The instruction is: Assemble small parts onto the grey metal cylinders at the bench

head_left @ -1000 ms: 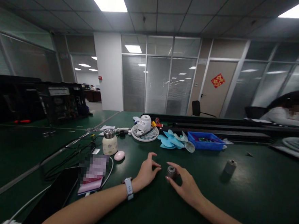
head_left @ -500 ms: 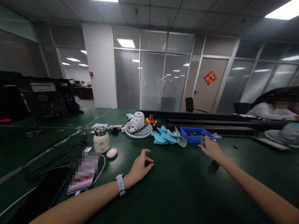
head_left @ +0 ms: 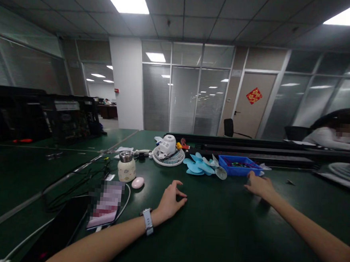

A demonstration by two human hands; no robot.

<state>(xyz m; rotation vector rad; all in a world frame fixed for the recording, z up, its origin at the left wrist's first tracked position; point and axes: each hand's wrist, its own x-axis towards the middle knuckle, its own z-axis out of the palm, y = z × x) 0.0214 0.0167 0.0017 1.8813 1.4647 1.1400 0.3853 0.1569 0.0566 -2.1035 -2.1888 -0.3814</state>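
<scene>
My left hand (head_left: 171, 200) rests on the green tabletop, wearing a watch with a pale strap (head_left: 148, 221). Its fingers are curved, with thumb and forefinger apart and nothing between them. Just off the near right corner of a blue tray (head_left: 235, 171) is my right hand (head_left: 260, 185), low over the table. Its fingers are bent together; whatever they hold is too small to make out. Small dark, multicoloured pieces lie in the tray. Left of it are light-blue fan blades (head_left: 199, 164) with a clear set of blades (head_left: 221, 173). Beyond stands a white fan housing (head_left: 168, 144) on a round grille (head_left: 177, 160).
On the left are a cream bottle (head_left: 126, 169), a pink oval object (head_left: 137, 182), a phone (head_left: 106, 206) with a white cable, and black wires. Long black bars (head_left: 251, 150) lie across the back. A person in white sleeves (head_left: 323, 135) sits at the far right.
The view has shifted, so everything sits farther right and slightly lower. My right hand has drawn a little away from the tray corner; the grey bit at its fingertips no longer shows. Left hand unchanged.
</scene>
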